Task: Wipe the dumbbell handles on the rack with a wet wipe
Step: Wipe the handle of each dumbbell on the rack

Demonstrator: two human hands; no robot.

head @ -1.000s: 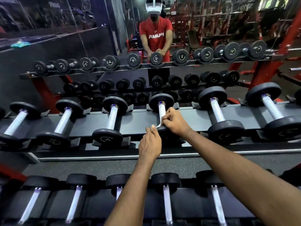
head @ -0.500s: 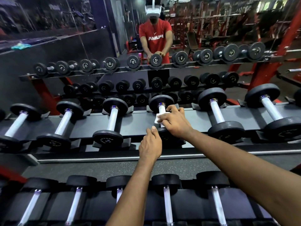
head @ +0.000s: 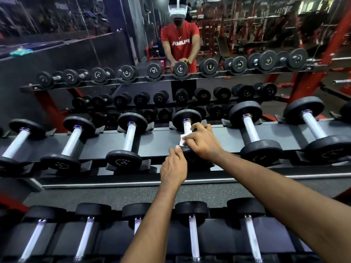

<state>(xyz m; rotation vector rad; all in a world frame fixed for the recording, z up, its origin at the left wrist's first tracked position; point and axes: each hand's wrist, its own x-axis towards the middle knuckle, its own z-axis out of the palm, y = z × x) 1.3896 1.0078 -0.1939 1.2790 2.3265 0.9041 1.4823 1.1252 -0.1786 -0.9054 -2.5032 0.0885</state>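
White wipe (head: 182, 139) on mid dumbbell handle (head: 187, 127), upper rack shelf (head: 220, 136); your R hand (head: 206, 144) pinches it, arm extended fwd. L hand (head: 173, 168) curled vs near plate (head: 199, 162), can't tell if gripping.

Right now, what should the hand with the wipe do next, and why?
Probably slide the wet wipe up the handle toward the far weight. The right hand pinches it low on the handle, the stretch above lies bare, and the left hand rests at the near weight.
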